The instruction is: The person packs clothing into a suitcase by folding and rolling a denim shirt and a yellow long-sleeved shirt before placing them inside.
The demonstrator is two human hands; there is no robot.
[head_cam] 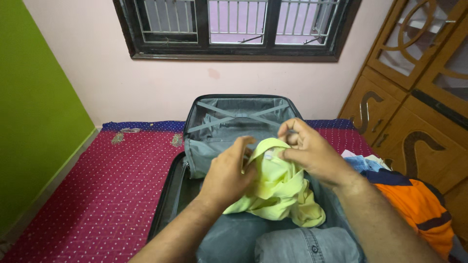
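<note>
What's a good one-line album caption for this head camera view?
Both hands, left and right, grip a pale yellow shirt above an open grey suitcase on a red dotted bedspread.

A small white label (268,155), seemingly rectangular though partly blurred, sits sewn inside the collar of the pale yellow-green shirt (278,187), near the right hand's fingertips (286,154). No packages, signs or screens show.
</note>
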